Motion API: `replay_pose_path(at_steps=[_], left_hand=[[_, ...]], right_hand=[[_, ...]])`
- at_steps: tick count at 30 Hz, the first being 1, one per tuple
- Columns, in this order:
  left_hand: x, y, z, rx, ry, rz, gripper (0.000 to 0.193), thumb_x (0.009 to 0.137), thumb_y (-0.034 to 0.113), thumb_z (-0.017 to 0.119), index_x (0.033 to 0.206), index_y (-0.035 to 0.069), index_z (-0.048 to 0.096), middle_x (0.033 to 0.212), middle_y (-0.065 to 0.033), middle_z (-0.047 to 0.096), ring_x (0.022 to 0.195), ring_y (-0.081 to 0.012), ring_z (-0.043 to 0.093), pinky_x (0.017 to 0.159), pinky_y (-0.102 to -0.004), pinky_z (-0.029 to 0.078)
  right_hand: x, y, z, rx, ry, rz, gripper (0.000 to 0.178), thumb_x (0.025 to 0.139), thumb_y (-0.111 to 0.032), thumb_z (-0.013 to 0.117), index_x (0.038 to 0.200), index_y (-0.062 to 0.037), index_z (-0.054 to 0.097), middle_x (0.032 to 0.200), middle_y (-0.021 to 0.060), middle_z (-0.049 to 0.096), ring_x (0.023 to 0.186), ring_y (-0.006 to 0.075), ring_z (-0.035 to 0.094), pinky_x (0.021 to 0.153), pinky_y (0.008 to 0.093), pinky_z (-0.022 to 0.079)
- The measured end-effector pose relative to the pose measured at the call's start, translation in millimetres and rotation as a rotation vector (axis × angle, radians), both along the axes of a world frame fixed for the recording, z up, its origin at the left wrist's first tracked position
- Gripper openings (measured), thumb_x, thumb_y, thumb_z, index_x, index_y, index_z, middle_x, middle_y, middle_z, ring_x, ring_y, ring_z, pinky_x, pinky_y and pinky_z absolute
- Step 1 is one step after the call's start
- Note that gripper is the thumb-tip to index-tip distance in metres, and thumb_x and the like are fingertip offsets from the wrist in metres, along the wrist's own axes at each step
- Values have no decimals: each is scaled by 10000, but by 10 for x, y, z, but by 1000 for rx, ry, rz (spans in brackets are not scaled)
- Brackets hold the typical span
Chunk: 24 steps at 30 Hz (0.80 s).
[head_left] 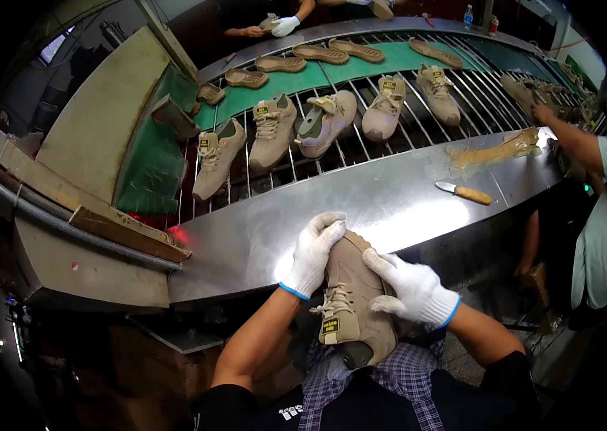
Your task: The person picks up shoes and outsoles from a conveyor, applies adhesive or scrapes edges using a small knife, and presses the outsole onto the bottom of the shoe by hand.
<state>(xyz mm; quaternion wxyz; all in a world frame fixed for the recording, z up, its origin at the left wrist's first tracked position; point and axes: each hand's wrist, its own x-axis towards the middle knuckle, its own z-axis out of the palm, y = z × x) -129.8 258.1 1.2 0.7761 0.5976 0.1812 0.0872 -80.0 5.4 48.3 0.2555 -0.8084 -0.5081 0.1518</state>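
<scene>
A beige lace-up shoe (362,294) is held in front of me, toe pointing away and its tongue with a black and yellow label toward me. My left hand (316,248), in a white knitted glove with a blue cuff, grips the shoe near the toe on its left. My right hand (412,289), gloved the same way, lies along the shoe's right side, thumb and fingers against it. How firmly the right fingers press cannot be seen. On the metal ledge ahead rests a short knife (463,192) with a wooden handle.
Several matching shoes (272,133) stand on the metal rod conveyor (350,151) beyond the ledge (282,223). Loose soles (280,64) lie on a green belt (249,97). A wooden-edged panel (127,233) is at left. Co-workers handle shoes across the line and at right (569,133).
</scene>
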Motion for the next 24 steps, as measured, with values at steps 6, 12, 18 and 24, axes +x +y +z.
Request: replay_pose_path(at_steps=[6,12,18,24], left_hand=[[-45,-80,200,-16,-41,-45,286,1048,187,636,1216,-24,732,1158,-105,741,1067,-172,668,1006,-309,519],[-165,-78,197,-18,-71,53,520,1152,396,451,1096,-39,731,1064,-138,756,996,-186,692,963,-336,548],[-189,-132,204,129,-93,112,568,1183,416,403,1091,-41,729,1048,-148,759,969,-196,700,953,-345,555],[-208,-182,396,45,-177,82,557,1188,406,395,1185,-48,718,1125,-141,745,1042,-205,695,984,-351,545]], right_hand=[[160,277,71,133,67,-35,788,1004,-540,691,1652,-166,443,1415,234,666,1167,407,726,984,464,601],[124,429,255,71,135,5,934,937,-538,778,1664,-85,405,1443,275,642,1276,442,671,1083,475,554],[172,418,73,216,93,97,871,946,-501,784,1626,-61,463,1440,293,646,1283,437,678,1084,478,555],[297,488,287,255,204,71,1005,876,-458,863,1664,-66,378,1441,283,647,1233,431,707,1055,466,575]])
